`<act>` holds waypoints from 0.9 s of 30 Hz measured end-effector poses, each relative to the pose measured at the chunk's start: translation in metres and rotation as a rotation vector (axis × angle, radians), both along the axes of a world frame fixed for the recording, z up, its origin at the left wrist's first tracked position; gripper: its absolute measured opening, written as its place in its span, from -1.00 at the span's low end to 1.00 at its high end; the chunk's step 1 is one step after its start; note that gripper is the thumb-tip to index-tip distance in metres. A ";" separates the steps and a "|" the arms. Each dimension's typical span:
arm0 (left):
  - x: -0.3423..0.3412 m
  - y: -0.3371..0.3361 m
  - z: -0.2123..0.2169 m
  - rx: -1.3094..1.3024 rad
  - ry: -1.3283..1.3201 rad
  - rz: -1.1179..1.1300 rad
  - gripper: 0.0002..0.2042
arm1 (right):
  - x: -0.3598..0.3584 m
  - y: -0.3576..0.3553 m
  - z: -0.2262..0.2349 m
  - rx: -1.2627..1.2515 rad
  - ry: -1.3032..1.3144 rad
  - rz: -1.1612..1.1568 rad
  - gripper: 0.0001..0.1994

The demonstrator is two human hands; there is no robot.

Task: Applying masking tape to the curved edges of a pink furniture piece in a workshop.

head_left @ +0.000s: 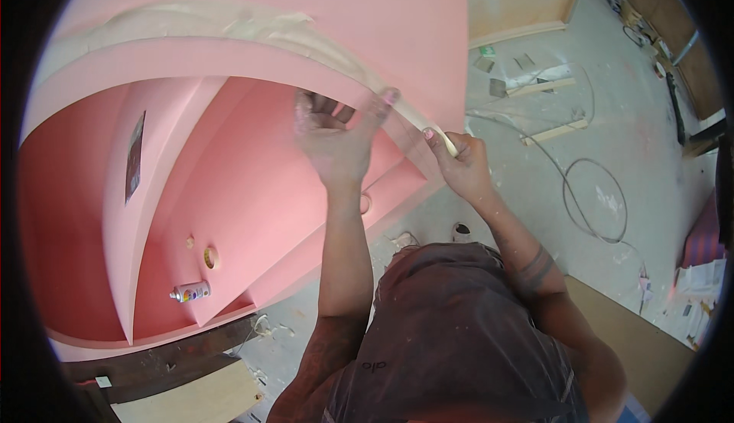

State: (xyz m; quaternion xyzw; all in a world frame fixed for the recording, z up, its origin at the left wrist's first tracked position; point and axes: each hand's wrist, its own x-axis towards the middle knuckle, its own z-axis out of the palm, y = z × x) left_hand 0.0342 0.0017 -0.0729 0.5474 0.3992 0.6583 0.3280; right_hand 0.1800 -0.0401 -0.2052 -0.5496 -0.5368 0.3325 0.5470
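Observation:
A pink piece of furniture (245, 163) with a curved rim (191, 57) and a hollow inside fills the left and middle. Cream masking tape (336, 52) runs along the outer side of the curve, wrinkled towards the far left. My left hand (336, 140) is at the rim, thumb up against the tape's edge and slightly blurred fingers bent apart below it in the hollow. To its right, my right hand (465, 169) pinches the tape's narrow end between thumb and fingers, and the strip stretches from there up to the left thumb.
Inside the hollow lie a spray can (189, 291) and a tape roll (211, 257). A pink divider (157, 170) bears a dark patch. On the grey floor to the right are a looping cable (569, 186), wood strips (554, 132) and scraps. A board (627, 331) lies near my right elbow.

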 end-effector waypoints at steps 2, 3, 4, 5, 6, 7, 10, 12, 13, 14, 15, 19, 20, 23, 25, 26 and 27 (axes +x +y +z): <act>0.001 -0.002 -0.012 -0.042 -0.023 -0.008 -0.41 | -0.003 -0.001 0.001 -0.017 0.064 -0.036 -0.50; 0.000 -0.002 -0.016 -0.083 -0.050 -0.018 -0.38 | -0.003 -0.002 0.001 -0.019 0.066 -0.033 -0.50; -0.001 -0.002 -0.016 -0.087 -0.050 -0.014 -0.38 | -0.002 -0.003 0.002 -0.041 0.061 -0.023 -0.49; -0.002 -0.002 -0.016 -0.100 -0.059 -0.020 -0.39 | -0.001 -0.005 0.003 -0.063 0.057 -0.014 -0.49; -0.002 -0.002 -0.015 -0.113 -0.069 -0.025 -0.40 | 0.001 -0.008 0.007 -0.068 0.055 -0.010 -0.49; -0.003 -0.002 -0.014 -0.115 -0.071 -0.016 -0.40 | 0.001 -0.013 0.014 -0.085 0.031 0.004 -0.45; -0.003 -0.002 -0.012 -0.149 -0.059 -0.006 -0.41 | 0.003 -0.025 0.008 -0.029 -0.002 0.006 -0.47; -0.002 -0.002 -0.012 -0.144 -0.071 -0.021 -0.43 | 0.009 -0.031 0.004 0.048 -0.008 -0.009 -0.52; -0.003 -0.002 -0.013 -0.147 -0.070 -0.018 -0.43 | 0.012 -0.035 0.007 0.033 0.015 0.014 -0.54; -0.003 -0.002 -0.014 -0.140 -0.065 -0.022 -0.43 | 0.013 -0.038 0.010 0.018 0.038 0.036 -0.56; -0.004 -0.002 -0.014 -0.133 -0.059 -0.026 -0.43 | 0.013 -0.041 0.012 0.016 0.040 0.038 -0.56; -0.004 -0.003 -0.011 -0.147 -0.059 -0.024 -0.41 | 0.011 -0.042 0.014 -0.033 0.098 0.075 -0.48; -0.003 -0.003 -0.009 -0.142 -0.060 -0.034 -0.40 | 0.011 -0.042 0.014 -0.046 0.112 0.076 -0.49; -0.003 -0.004 -0.010 -0.142 -0.048 -0.045 -0.38 | 0.016 -0.042 0.010 -0.033 0.036 0.064 -0.62; -0.003 -0.004 -0.011 -0.145 -0.034 -0.043 -0.38 | 0.020 -0.044 0.009 -0.028 0.055 0.075 -0.62; -0.003 -0.003 -0.012 -0.130 -0.039 -0.050 -0.39 | 0.020 -0.045 0.009 -0.024 0.072 0.086 -0.62; -0.003 -0.003 -0.013 -0.115 -0.043 -0.057 -0.39 | 0.019 -0.045 0.011 -0.023 0.073 0.091 -0.62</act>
